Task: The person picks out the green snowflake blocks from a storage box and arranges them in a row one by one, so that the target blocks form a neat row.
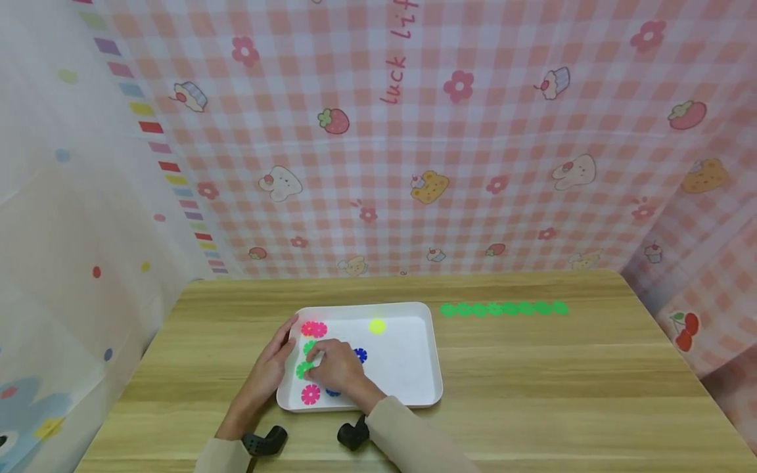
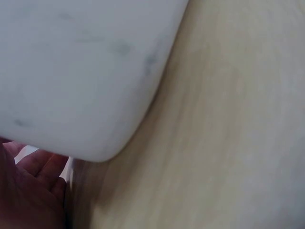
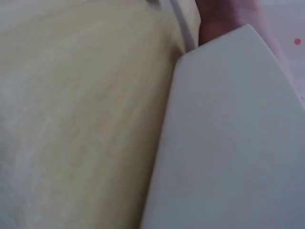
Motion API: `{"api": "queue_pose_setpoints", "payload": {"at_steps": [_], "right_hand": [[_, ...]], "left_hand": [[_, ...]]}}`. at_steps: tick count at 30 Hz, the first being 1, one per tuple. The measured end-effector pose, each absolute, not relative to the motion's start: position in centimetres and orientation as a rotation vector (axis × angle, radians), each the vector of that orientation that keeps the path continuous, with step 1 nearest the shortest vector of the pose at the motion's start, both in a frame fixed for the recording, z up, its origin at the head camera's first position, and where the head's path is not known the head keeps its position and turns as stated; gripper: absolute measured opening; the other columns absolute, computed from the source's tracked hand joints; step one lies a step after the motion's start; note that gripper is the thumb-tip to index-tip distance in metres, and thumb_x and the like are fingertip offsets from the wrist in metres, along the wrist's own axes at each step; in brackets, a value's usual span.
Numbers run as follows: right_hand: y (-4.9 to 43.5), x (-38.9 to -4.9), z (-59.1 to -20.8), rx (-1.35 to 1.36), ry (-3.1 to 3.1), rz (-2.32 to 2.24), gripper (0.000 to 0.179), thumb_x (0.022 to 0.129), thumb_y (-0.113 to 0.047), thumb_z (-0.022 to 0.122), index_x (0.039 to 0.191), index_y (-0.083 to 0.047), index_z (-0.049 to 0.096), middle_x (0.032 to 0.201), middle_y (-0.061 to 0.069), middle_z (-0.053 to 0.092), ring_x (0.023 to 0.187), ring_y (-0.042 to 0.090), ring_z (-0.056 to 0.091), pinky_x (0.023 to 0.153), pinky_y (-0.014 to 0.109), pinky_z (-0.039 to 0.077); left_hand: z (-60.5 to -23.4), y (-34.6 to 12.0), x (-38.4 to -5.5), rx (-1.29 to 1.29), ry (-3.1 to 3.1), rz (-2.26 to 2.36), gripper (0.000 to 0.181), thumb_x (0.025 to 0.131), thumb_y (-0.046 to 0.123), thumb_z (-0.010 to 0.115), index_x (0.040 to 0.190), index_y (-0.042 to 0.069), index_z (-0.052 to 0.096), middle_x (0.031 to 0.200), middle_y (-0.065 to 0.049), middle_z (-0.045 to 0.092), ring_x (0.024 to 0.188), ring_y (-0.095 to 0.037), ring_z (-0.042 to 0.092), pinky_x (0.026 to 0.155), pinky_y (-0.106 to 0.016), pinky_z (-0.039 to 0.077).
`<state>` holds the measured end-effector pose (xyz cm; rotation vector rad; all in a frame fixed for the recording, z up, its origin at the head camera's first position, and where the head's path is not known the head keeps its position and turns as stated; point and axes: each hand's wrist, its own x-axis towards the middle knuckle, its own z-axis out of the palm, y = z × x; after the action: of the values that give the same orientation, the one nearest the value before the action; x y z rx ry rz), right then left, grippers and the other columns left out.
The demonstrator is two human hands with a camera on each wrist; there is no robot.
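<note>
A white tray (image 1: 408, 358) holds several flower-shaped plastic discs. My left hand (image 1: 269, 368) holds the tray's left side, its fingers along the rim; in the left wrist view part of that hand (image 2: 35, 186) shows beside the tray corner. Over the left part of the tray, my right hand (image 1: 337, 368) has its thumb and index finger bent at a green disc (image 1: 303, 370). Whether they pinch it is not clear. A second green disc (image 1: 309, 347) lies just above, partly covered by the index finger. Pink discs (image 1: 310, 394) lie below and above the green ones.
A blue disc (image 1: 361, 355) and a yellow disc (image 1: 376, 326) lie in the tray right of my right hand. Another blue disc (image 1: 333, 393) is partly hidden under it. A row of green discs (image 1: 510, 309) lies on the wooden table (image 1: 532, 387) near its back edge.
</note>
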<state>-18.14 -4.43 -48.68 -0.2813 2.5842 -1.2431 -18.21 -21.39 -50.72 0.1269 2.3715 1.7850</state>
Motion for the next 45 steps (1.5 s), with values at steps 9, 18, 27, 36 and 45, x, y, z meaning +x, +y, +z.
{"api": "queue_pose_setpoints", "payload": {"at_steps": [9, 18, 27, 36, 45], "right_hand": [[-4.4, -17.8, -48.5, -0.249, 2.540, -1.215, 0.019, 0.076, -0.014, 0.084, 0.081, -0.015, 0.066, 0.072, -0.003, 0.057, 0.065, 0.011, 0.051, 0.054, 0.023, 0.041], [-4.2, -17.5, -48.4, -0.293, 2.517, -1.289, 0.021, 0.079, -0.007, 0.079, 0.083, -0.014, 0.059, 0.063, -0.001, 0.053, 0.056, 0.011, 0.048, 0.049, 0.022, 0.037], [-3.8, -17.6, -48.3, -0.307, 2.488, -1.369, 0.015, 0.083, -0.005, 0.074, 0.087, -0.012, 0.061, 0.065, -0.002, 0.057, 0.057, 0.010, 0.052, 0.050, 0.022, 0.041], [-2.7, -17.6, -47.7, -0.319, 2.477, -1.428, 0.013, 0.084, -0.007, 0.076, 0.089, -0.012, 0.065, 0.069, -0.004, 0.062, 0.059, 0.009, 0.057, 0.054, 0.023, 0.046], [-0.6, -17.9, -46.7, -0.318, 2.488, -1.458, 0.011, 0.086, -0.010, 0.075, 0.089, -0.012, 0.065, 0.074, -0.003, 0.064, 0.065, 0.010, 0.057, 0.058, 0.024, 0.046]], "left_hand": [[-51.0, -21.5, -18.0, 0.128, 2.374, 1.795, 0.050, 0.110, 0.023, 0.029, 0.159, 0.024, 0.022, 0.166, -0.004, 0.012, 0.153, -0.028, 0.005, 0.122, -0.057, 0.005], [-51.1, -21.5, -18.0, 0.128, 2.355, 1.817, 0.050, 0.109, 0.022, 0.029, 0.159, 0.023, 0.023, 0.166, -0.005, 0.013, 0.153, -0.026, 0.005, 0.123, -0.053, 0.006], [-51.1, -21.4, -18.1, 0.135, 2.360, 1.816, 0.050, 0.110, 0.022, 0.029, 0.159, 0.023, 0.022, 0.166, -0.004, 0.012, 0.153, -0.026, 0.005, 0.123, -0.053, 0.006], [-50.9, -21.4, -18.2, 0.125, 2.365, 1.803, 0.049, 0.109, 0.022, 0.029, 0.159, 0.024, 0.023, 0.167, -0.005, 0.012, 0.153, -0.027, 0.005, 0.123, -0.054, 0.006], [-50.5, -21.2, -18.1, 0.090, 2.360, 1.782, 0.050, 0.109, 0.026, 0.030, 0.158, 0.029, 0.022, 0.167, -0.001, 0.011, 0.154, -0.025, 0.005, 0.123, -0.053, 0.007]]}}
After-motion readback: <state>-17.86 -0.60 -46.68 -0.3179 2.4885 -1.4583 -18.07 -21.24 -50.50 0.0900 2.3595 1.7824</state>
